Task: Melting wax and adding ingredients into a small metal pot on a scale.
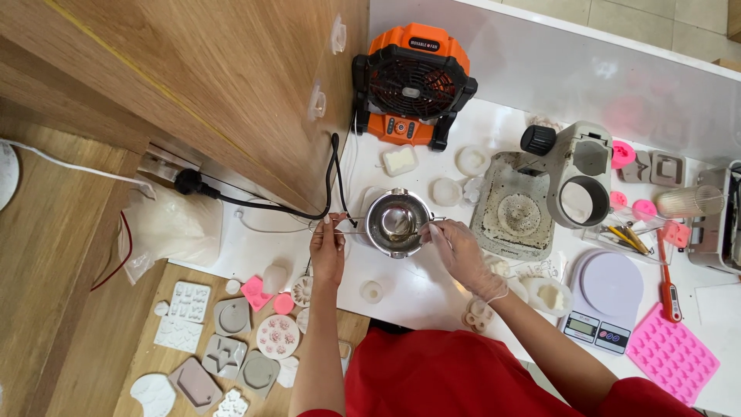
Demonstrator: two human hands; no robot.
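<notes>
A small steel melting pot (396,222) with clear liquid in it stands in the middle of the white table (417,289). My left hand (327,249) grips its thin wire handle at the left side. My right hand (460,252), in a clear glove, is at the pot's right rim and pinches a thin stick that reaches into the pot.
An orange portable fan (412,83) stands behind the pot, with a black cable (262,202) running left. A stained machine (552,181) sits to the right, then a kitchen scale (606,301), a red thermometer (668,282) and a pink mould (671,357). Several silicone moulds (224,340) lie at front left.
</notes>
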